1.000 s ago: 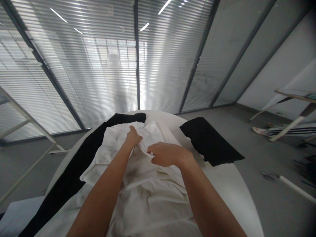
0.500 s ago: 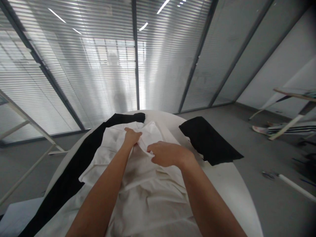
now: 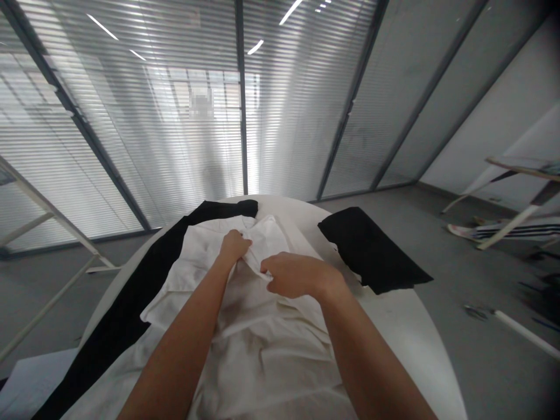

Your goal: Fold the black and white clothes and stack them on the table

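A white shirt point(image 3: 262, 361) lies wrinkled over the round table, its narrow top end toward the far edge and what looks like a short sleeve out to the left. Near that top end my left hand point(image 3: 235, 246) is closed on the cloth, its thumb pointing right. My right hand point(image 3: 300, 274), a little nearer and to the right, pinches a fold of the same shirt between thumb and fingers. A raised edge of fabric runs between the two hands. The fingertips of my left hand are partly hidden.
Long black cloth point(image 3: 118, 303) runs along the left side of the white table point(image 3: 420, 338). A black folded piece point(image 3: 371, 251) lies at the right, slightly over the edge. Beyond stands a glass wall with blinds point(image 3: 192, 134). A white metal frame point(image 3: 56, 216) is on the left.
The fingers of my left hand have curled in a little on the cloth. My right hand and the shirt look almost the same.
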`<state>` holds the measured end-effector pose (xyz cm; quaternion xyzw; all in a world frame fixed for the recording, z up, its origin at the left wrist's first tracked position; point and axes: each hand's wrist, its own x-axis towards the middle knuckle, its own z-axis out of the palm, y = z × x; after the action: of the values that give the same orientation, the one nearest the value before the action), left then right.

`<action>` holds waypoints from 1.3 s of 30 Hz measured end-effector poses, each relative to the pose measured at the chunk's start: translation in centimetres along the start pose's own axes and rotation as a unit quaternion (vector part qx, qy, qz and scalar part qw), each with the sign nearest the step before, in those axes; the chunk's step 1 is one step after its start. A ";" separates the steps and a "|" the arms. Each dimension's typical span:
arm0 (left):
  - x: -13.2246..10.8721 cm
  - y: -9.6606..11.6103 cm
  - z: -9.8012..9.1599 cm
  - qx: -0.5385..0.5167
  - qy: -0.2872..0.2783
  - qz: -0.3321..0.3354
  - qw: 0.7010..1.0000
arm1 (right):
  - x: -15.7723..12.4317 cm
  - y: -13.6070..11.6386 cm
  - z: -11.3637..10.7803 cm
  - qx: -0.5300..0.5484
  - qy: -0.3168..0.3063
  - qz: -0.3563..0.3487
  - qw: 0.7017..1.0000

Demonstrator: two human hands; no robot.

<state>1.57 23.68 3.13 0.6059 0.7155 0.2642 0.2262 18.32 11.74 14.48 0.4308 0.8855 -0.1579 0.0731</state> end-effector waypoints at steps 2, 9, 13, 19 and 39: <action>0.1 0.4 -0.2 0.026 0.002 0.008 1.000 | 0.0 0.0 0.1 -0.001 0.000 -0.005 1.000; 0.0 1.1 -0.6 -0.111 0.050 0.021 0.992 | -0.1 -0.4 0.1 0.000 0.006 -0.008 1.000; -0.1 1.4 -0.5 -0.232 0.064 0.012 0.971 | -0.2 -0.5 0.0 0.005 0.009 -0.017 1.000; -0.4 2.1 -0.8 -0.283 0.115 -0.026 0.952 | -0.3 -0.6 -0.1 0.004 0.008 -0.023 1.000; 0.8 0.4 -4.8 -0.333 0.130 0.008 0.934 | 0.4 -0.7 0.4 0.018 0.031 -0.045 0.998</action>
<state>-1.32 24.08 7.02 0.4620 0.6049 0.5653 0.3179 17.55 11.49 14.18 0.3962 0.9029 -0.1640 0.0308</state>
